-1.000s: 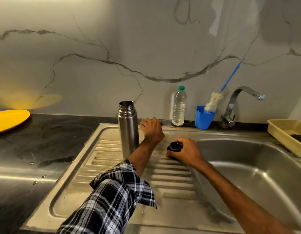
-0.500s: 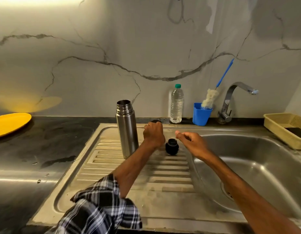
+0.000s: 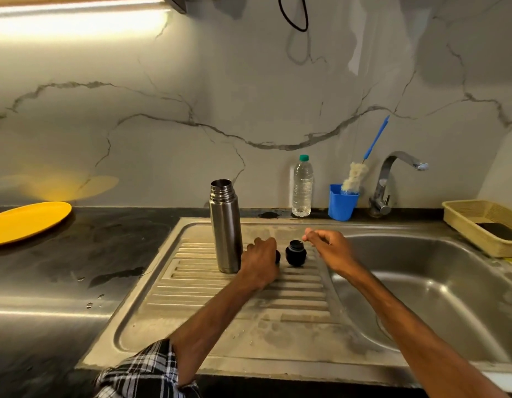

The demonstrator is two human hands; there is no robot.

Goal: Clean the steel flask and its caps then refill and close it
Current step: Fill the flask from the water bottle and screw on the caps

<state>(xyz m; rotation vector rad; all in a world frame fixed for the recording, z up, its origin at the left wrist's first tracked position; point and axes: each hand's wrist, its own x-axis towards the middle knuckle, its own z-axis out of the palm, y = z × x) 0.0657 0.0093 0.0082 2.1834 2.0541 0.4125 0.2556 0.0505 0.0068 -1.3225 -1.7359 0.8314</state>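
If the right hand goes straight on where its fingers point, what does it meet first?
Probably the black cap, just left of the right hand; height is unclear, so it may pass over it and reach the steel flask instead.

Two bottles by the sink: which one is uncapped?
The steel flask on the drainboard; its threaded mouth is bare. The clear plastic bottle by the wall has its green cap on.

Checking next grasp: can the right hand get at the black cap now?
Likely yes: the right hand hovers empty just right of the black cap, which stands apart from the left hand, top exposed.
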